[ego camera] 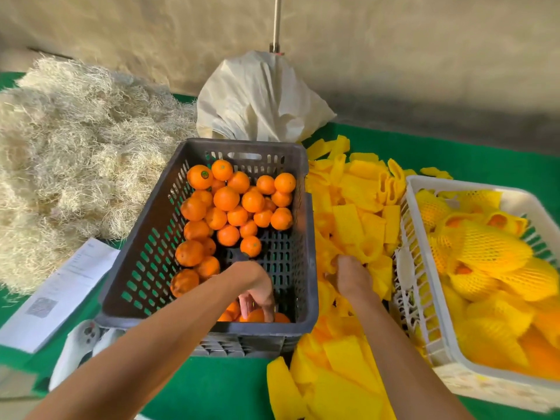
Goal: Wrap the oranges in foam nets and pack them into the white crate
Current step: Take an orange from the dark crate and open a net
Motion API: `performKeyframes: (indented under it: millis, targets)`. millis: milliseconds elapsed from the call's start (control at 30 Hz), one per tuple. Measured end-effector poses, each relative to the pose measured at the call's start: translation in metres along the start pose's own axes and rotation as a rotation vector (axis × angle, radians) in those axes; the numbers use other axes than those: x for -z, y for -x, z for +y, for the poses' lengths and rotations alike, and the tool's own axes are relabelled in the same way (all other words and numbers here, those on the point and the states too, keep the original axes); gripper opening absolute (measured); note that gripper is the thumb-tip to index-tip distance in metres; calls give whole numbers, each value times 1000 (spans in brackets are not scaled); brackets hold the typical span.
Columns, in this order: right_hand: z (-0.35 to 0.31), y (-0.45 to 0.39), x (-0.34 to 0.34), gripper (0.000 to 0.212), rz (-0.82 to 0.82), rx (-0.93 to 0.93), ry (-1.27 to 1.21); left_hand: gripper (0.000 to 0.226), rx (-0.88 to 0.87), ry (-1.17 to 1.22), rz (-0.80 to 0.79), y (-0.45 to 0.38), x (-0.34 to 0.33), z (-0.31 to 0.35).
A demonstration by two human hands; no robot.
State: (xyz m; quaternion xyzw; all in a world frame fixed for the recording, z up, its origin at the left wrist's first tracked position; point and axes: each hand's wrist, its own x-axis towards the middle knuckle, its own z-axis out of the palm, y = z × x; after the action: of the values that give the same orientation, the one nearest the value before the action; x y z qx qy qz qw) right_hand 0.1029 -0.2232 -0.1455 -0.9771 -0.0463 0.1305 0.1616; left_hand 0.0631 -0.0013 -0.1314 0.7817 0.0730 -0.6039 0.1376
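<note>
A dark grey crate (304, 237) in the middle holds several loose oranges (226, 199). My left hand (257, 294) reaches down into its near end, fingers curled round an orange (256, 316) by the front wall. To the right lies a heap of flat yellow foam nets (354, 207). My right hand (353, 275) is on this heap, fingers hidden among the nets; whether it holds one cannot be told. At the far right the white crate (424, 301) holds several oranges wrapped in yellow nets (491, 250).
A big pile of pale straw-like wood wool (75, 140) fills the left of the green table (218, 386). A white sack (257, 98) stands behind the grey crate. Printed paper (60, 286) and a white device (78, 350) lie at the front left.
</note>
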Motion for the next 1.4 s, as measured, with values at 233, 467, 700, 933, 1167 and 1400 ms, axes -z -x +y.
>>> performKeyframes:
  millis: [233, 467, 700, 933, 1167, 1400]
  targets:
    - [6, 12, 37, 21, 174, 45, -311, 35, -232, 142, 447, 33, 25, -13]
    - [-21, 35, 105, 21, 612, 207, -604, 54, -564, 831, 1353, 99, 20, 28]
    - [-42, 57, 135, 18, 745, 317, -578, 43, -1033, 1682, 563, 135, 1, 95]
    - [-49, 78, 125, 18, 615, 305, -944, 70, -996, 1533, 701, 140, -10, 117]
    - [-39, 72, 119, 17, 448, 136, -1160, 40, -1036, 1434, 1104, 132, -12, 117]
    - [-28, 70, 128, 22, 452, 278, -669, 50, -1040, 1197, 1274, 132, -7, 114]
